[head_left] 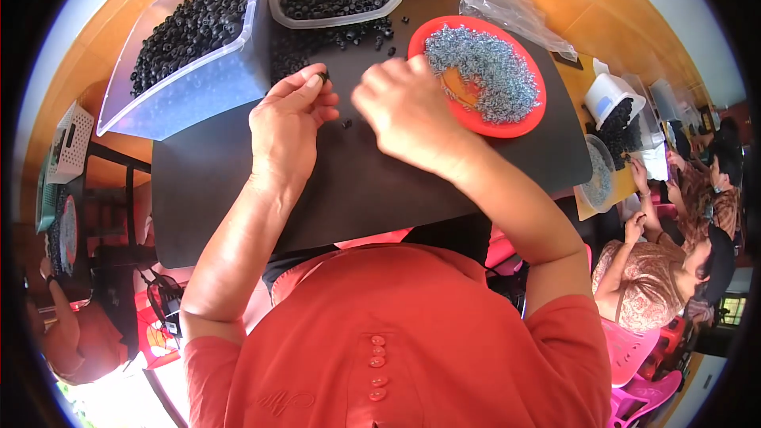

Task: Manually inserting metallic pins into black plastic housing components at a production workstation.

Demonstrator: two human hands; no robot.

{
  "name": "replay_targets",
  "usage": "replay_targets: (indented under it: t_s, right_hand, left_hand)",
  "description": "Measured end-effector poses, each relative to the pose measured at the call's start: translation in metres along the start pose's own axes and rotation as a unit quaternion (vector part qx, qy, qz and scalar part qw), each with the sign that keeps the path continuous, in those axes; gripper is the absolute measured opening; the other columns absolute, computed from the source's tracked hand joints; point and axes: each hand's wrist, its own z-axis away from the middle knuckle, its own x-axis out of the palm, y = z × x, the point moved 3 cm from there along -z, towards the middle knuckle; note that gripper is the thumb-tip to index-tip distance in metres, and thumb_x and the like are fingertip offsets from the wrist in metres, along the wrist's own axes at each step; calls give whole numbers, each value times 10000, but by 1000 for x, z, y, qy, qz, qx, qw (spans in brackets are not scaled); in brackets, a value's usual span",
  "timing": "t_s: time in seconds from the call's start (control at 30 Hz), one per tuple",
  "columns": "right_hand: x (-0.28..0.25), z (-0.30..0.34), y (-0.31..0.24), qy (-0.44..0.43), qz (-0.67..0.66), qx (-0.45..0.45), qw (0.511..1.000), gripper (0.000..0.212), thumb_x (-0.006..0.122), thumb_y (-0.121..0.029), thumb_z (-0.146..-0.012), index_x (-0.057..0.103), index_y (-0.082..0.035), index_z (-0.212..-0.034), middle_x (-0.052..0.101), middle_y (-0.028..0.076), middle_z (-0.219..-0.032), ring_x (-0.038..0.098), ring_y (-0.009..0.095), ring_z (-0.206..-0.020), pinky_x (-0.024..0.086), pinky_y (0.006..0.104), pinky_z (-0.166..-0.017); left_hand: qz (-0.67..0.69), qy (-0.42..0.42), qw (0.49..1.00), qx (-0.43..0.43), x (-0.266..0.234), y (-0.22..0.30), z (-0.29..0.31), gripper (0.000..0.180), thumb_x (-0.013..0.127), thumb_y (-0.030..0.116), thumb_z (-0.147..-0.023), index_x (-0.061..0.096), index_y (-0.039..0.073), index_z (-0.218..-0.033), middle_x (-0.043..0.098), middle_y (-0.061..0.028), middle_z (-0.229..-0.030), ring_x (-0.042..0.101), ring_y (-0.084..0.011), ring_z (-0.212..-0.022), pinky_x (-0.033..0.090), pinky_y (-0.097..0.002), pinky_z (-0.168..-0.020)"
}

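My left hand (289, 115) pinches a small black plastic piece (323, 77) between thumb and fingertips, above the dark table. My right hand (408, 111) is smeared by motion beside the left rim of a round red plate (507, 128); whether its fingers hold anything does not show. On that plate lie many small shiny metal pieces (495, 71), with a bare patch near its left side. One loose black piece (347, 123) rests on the table between my hands. More black pieces (349, 36) lie scattered beyond my left hand.
A large clear bin (186, 95) of black pieces stands at the left, next to a smaller clear tub (337, 22) of them. Beyond the red plate lies a clear plastic bag (507, 4). People sit working at tables on the right (650, 281) and far left (79, 333).
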Motion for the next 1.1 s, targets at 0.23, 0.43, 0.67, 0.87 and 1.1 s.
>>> replay_targets:
  t_s: [0.23, 0.43, 0.67, 0.87, 1.1]
  right_hand:
    - [-42, 57, 99, -119, -4, 158, 980, 63, 700, -85, -767, 652, -72, -804, 610, 80, -782, 621, 286, -807, 455, 421, -731]
    - [-32, 73, 89, -126, 40, 128, 983, 61, 693, -127, -802, 671, -93, -848, 587, 61, -851, 587, 266, -898, 415, 422, -798]
    - [-49, 80, 94, -119, 33, 142, 982, 75, 690, -116, -802, 671, -84, -867, 577, 59, -874, 575, 273, -910, 418, 419, -793]
    - [-44, 81, 89, -121, 40, 100, 987, 65, 679, -97, -797, 673, -91, -861, 563, 60, -852, 565, 259, -896, 409, 401, -798]
    - [-45, 75, 84, -154, 37, 71, 985, 42, 647, -88, -810, 662, -66, -842, 580, 62, -886, 560, 258, -927, 392, 389, -817]
  left_hand:
    - [-47, -60, 990, -117, 5, -1, 13, 217, 603, 30, -932, 622, -75, -1121, 639, -126, -939, 620, -195, -817, 521, -301, -724]
    - [-65, -94, 988, -105, 16, -16, 11, 250, 570, 37, -953, 598, -81, -1172, 632, -132, -986, 618, -199, -839, 512, -299, -747]
    - [-86, -117, 989, -43, 12, -19, 10, 212, 592, 12, -933, 636, -72, -1122, 650, -127, -954, 621, -184, -813, 518, -289, -700]
    - [-131, -130, 983, -26, 15, -21, 16, 200, 606, -6, -917, 651, -73, -1101, 657, -112, -916, 618, -163, -776, 516, -276, -667]
    - [-136, -118, 983, -36, 14, -19, 17, 197, 621, -2, -907, 655, -76, -1086, 659, -114, -917, 617, -160, -766, 511, -274, -649]
